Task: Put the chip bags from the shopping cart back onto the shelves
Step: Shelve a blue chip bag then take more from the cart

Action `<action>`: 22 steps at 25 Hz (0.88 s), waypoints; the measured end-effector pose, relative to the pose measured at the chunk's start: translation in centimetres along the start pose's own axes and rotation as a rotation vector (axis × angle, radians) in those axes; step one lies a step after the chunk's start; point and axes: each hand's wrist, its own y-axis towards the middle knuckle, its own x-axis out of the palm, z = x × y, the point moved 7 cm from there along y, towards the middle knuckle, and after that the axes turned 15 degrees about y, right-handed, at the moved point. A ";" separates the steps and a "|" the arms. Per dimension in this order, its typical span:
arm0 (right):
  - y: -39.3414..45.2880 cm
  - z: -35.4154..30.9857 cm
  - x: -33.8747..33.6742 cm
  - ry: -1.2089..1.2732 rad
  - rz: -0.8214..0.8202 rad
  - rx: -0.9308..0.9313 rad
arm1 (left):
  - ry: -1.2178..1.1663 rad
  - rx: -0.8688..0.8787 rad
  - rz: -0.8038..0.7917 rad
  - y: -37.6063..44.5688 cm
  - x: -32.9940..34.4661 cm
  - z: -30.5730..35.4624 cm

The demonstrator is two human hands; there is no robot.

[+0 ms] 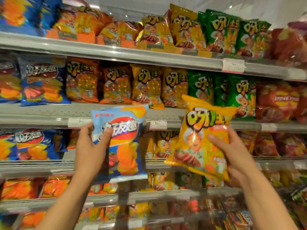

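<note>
Left hand (90, 151) grips a blue chip bag (123, 143) by its 9 o'clock edge; right hand (232, 151) clasps a yellow chip bag (201, 138) (tilted) from 3 o'clock, both raised before stocked shelves (116, 54)

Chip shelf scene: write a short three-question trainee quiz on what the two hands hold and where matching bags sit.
1. True or false: the left hand holds the glossy blue foil chip bag.
2. Which bag does the right hand hold?
A. glossy green foil chip bag
B. glossy yellow foil chip bag
C. glossy red foil chip bag
3. Fill in: similar blue bags on the grey metal shelves stand toward the ____ side of the picture.

Key: 1 true; 2 B; 3 left.
</note>
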 end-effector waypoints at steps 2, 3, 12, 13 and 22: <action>2.6 -2.4 -0.8 -0.034 0.027 -0.039 | -0.001 0.008 0.050 1.7 -1.5 0.3; 3.9 -3.2 -1.1 -0.052 0.025 -0.046 | -0.015 0.010 0.066 2.4 -2.0 0.5; 14.2 -3.2 0.2 0.082 -0.010 0.046 | -0.124 -0.008 0.062 4.6 1.3 3.8; 15.5 -2.9 0.9 0.103 -0.017 0.064 | -0.122 -0.006 0.053 4.7 2.0 4.0; 23.8 0.1 8.3 0.063 -0.214 0.131 | -0.195 -0.013 0.023 5.6 5.3 6.0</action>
